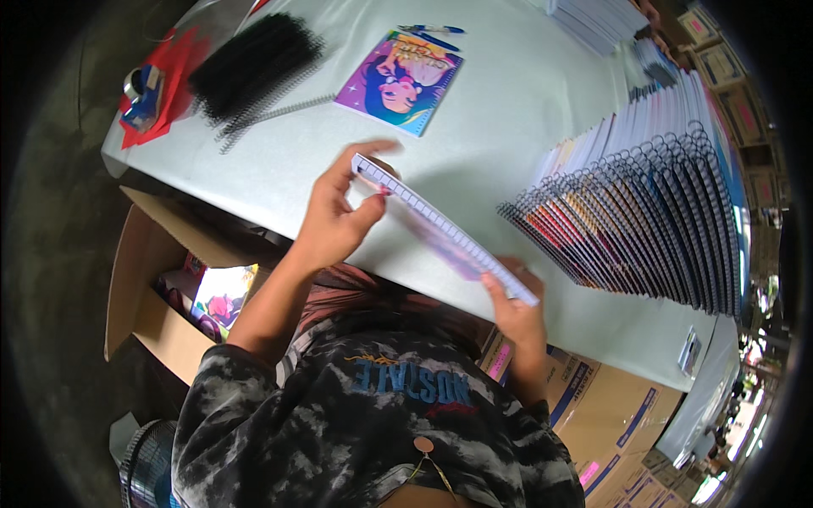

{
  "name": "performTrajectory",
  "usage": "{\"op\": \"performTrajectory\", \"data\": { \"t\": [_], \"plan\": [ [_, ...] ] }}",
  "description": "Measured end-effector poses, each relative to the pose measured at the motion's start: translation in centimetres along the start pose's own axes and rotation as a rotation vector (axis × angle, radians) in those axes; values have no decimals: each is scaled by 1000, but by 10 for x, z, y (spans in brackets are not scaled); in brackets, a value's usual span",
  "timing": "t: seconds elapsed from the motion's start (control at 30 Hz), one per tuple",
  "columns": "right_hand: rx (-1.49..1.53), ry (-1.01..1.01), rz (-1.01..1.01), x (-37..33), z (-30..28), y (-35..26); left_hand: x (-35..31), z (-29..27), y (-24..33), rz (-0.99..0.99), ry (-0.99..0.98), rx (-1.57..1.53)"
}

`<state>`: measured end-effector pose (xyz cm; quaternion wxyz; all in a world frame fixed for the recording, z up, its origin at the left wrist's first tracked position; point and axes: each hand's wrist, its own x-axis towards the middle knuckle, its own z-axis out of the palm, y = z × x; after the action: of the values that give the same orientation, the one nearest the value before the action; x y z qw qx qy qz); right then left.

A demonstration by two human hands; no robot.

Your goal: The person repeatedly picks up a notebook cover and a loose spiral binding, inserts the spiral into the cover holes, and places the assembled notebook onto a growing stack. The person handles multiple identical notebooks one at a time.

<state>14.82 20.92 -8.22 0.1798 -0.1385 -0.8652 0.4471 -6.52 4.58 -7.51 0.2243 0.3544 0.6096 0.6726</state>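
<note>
Both my hands hold an unbound notebook (440,230) above the table's near edge, tilted so that its long white edge with a row of punched holes faces up. My left hand (343,212) grips the upper left end, thumb on the near side and fingers behind. At the lower right end, my right hand (517,309) pinches it, somewhat blurred. The cover is seen only at a steep slant. Beyond it lies a spiral notebook (402,83) with a colourful drawn face on its cover. To the left is a pile of black binding coils (254,66), with a loose coil (284,110) beside it.
A long row of coil-bound notebooks (635,212) stands on the right of the pale table (279,161). Pens (432,32), a tape dispenser (146,97) and red sheets (182,63) lie farther back. An opened carton (161,339) with notebooks sits lower left, near a fan (151,461).
</note>
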Motion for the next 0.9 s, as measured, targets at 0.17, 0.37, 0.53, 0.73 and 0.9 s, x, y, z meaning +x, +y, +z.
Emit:
{"op": "performTrajectory", "data": {
  "t": [0.17, 0.37, 0.53, 0.73, 0.9],
  "plan": [
    [437, 205, -33, 24, 27, 37, -3, 22, -56, -33, 69, 16],
    [417, 198, 17, 15, 34, 73, 33, -31, -68, 303, 7, 859],
    [470, 239, 4, 22, 33, 72, 81, -120, -76, 63, 247, 1432],
    [536, 202, -137, 40, 14, 38, 87, -122, -24, 113, 282, 866],
    [517, 148, -15, 32, 13, 62, 92, -158, -64, -110, 219, 1194]
  ]
}}
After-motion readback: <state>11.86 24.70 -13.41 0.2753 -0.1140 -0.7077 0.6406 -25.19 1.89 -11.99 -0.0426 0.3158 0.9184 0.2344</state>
